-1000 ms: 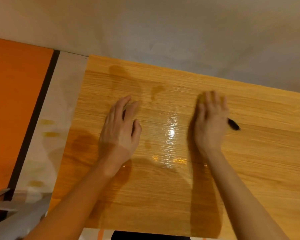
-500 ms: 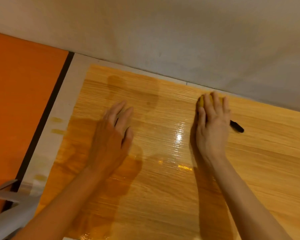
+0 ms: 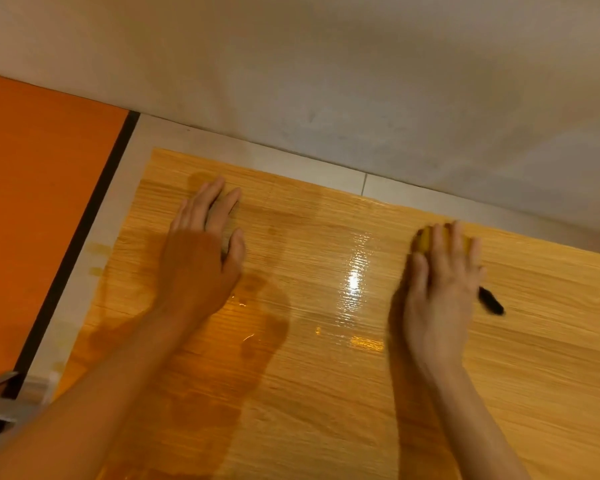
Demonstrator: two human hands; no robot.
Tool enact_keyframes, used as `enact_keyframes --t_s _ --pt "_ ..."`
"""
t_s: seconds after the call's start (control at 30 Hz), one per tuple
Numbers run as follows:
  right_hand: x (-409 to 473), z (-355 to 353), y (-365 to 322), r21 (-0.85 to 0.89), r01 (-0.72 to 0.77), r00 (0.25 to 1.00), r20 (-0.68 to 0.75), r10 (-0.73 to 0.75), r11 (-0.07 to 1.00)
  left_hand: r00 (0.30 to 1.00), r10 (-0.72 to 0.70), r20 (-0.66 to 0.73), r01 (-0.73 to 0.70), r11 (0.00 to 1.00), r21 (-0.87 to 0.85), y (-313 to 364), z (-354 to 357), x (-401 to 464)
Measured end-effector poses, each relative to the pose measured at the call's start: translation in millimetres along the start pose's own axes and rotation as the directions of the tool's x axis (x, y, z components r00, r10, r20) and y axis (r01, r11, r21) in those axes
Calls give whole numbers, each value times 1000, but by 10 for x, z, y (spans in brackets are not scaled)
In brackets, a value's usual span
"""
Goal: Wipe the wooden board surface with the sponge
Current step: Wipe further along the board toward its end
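The right hand point(image 3: 440, 289) presses a yellow sponge point(image 3: 425, 239) flat under straight fingers, at two o'clock on the wooden board point(image 3: 326, 393). The left hand point(image 3: 201, 258) rests released, palm down, at ten o'clock. The sponge looks soft and light; the wet, glossy board seems slippery, so palm pressure from above suits better than a pinch.
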State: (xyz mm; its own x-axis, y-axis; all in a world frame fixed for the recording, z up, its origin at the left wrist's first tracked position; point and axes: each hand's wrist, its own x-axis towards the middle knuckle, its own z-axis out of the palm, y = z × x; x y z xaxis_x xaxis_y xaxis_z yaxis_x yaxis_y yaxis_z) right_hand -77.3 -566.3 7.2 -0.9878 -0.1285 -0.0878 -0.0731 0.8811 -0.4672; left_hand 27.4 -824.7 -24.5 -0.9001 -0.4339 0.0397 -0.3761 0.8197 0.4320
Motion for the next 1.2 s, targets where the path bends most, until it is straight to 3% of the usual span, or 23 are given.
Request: enact_keyframes --t_s 0.07,0.13,0.17,0.3,0.4,0.5,0.63,0.7,0.83,0.9,0.97,1.07,1.13,1.2 --pt "-98 233 -379 -51 185 981 70 -181 981 1000 -3 -6 3 1000 -7 -1 -8 6" --pt "-91 424 -665 -51 402 907 156 -390 914 1000 5 -19 -6 1000 -13 3 -5 -4" --pt "0 483 -766 -37 440 889 158 -430 897 1000 9 -26 -9 1000 -17 6 -1 -10" --pt "439 656 -1131 -75 316 947 82 -310 946 998 32 -57 -32 999 -10 -12 17 -30" --pt "533 777 -1321 -176 382 923 115 -366 907 997 40 -62 -40 999 -1 -20 17 -45" --pt "708 514 -999 -189 418 907 132 -399 888 998 38 -55 -38 999 -11 -14 17 -39" --pt "849 63 -355 -316 160 987 51 -151 935 998 31 -48 -32 999 -17 -8 2 -15" --pt "814 170 -504 -362 148 989 60 -136 920 999 27 -41 -28 999 -16 -4 -9 -16" --pt "634 621 -1149 -170 385 920 151 -363 907 1000 10 -23 -11 1000 -25 2 -28 -10" --pt "632 542 -1058 -111 465 875 208 -437 878 1000 10 -17 -10 1000 -26 7 -35 -5" --pt "718 298 -596 -138 425 898 187 -398 895 1000 8 -17 -9 1000 -24 15 -31 0" --pt "817 -169 112 -224 223 974 79 -211 949 1000 3 -14 -3 1000 -11 17 -27 -5" --pt "822 -206 157 -241 169 986 42 -164 956 1000 11 -22 -11 1000 -7 19 -27 -6" --pt "767 22 -155 -210 210 978 29 -209 955 999 19 -35 -19 1000 -12 20 -30 -16"
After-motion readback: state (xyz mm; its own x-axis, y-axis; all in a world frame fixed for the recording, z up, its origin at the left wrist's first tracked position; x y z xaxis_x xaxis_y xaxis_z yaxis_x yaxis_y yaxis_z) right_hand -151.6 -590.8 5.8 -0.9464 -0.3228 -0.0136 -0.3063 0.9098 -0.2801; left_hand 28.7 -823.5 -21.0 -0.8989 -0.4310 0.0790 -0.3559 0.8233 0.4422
